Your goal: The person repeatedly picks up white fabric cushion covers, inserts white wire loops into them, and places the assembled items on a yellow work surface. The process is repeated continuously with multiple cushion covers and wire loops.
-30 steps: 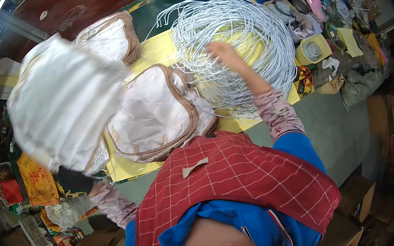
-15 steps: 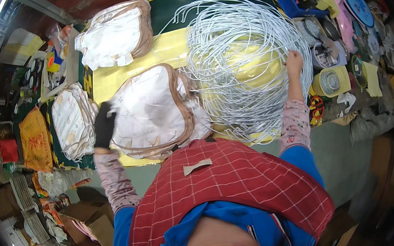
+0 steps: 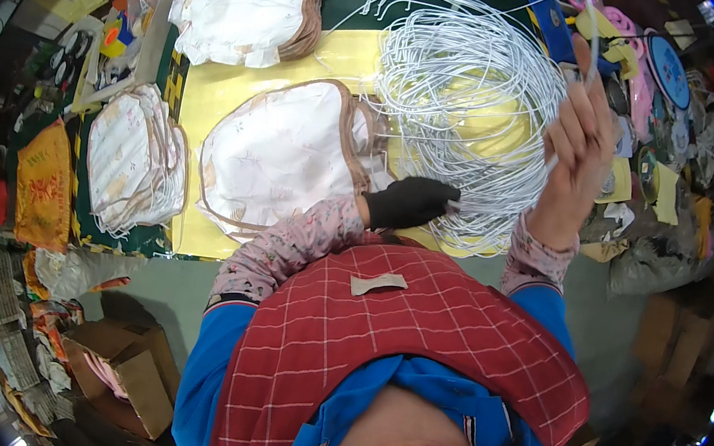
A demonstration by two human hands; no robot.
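A large loose tangle of white cords [image 3: 452, 101] spreads over the right part of the surface [image 3: 347, 10], its loops reaching from near the far edge down to the near edge. The left hand [image 3: 413, 204], in a black glove, is at the tangle's near side, close to the near edge of the surface; its fingers lie together and point right, and whether they pinch a cord cannot be told. The bare right hand [image 3: 578, 148] is raised over the tangle's right side, index finger extended upward and the others curled; a blurred white strand runs up beside that finger, but how firmly it is gripped cannot be made out. Under the cords, a yellow sheet [image 3: 335, 55] covers much of the green surface. Left of the tangle, a stack of white pieces with brown edging [image 3: 280, 156] lies toward the near edge, a second stack [image 3: 244, 13] sits by the far edge, and a third stack [image 3: 135, 158] rests near the near left corner. Behind that third one, along the left edge, stands a pale tray [image 3: 154, 38] with small items. A blue bin [image 3: 549, 19] is at the far right corner. Beyond the left edge hangs an orange bag [image 3: 45, 185], and an open cardboard box [image 3: 120, 372] is on the floor.
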